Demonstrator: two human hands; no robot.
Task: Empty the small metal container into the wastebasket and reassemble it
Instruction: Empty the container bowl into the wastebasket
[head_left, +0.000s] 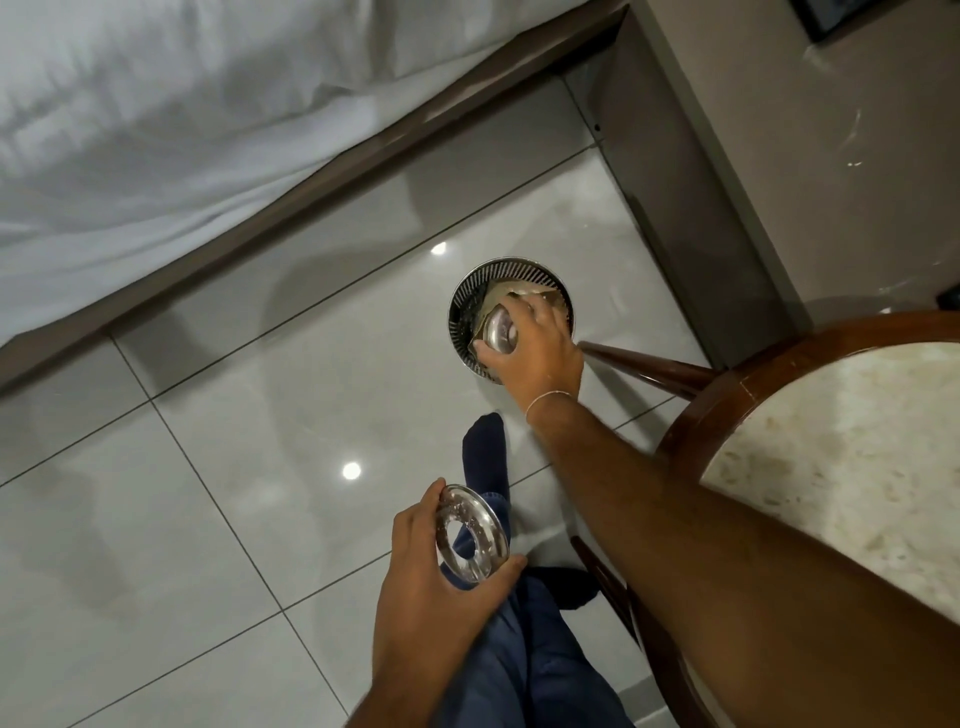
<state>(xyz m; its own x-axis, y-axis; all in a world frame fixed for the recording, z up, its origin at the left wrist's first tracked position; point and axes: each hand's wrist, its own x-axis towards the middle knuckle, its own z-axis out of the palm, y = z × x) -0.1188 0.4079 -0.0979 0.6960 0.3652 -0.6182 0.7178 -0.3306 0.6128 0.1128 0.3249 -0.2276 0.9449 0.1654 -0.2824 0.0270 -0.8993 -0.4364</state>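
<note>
A round slatted metal wastebasket stands on the tiled floor, with crumpled paper inside. My right hand reaches down over its opening and grips the small metal container's bowl, tipped so its shiny base faces me. My left hand is lower in the view, above my knee, holding the container's ring-shaped metal lid by its rim. The lid has a round hole in the middle and specks on its surface. What is in the bowl is hidden.
A bed with white sheets and a wooden base fills the upper left. A round marble-topped table with a wooden rim and legs is at the right, beside a grey cabinet. My socked foot rests near the wastebasket.
</note>
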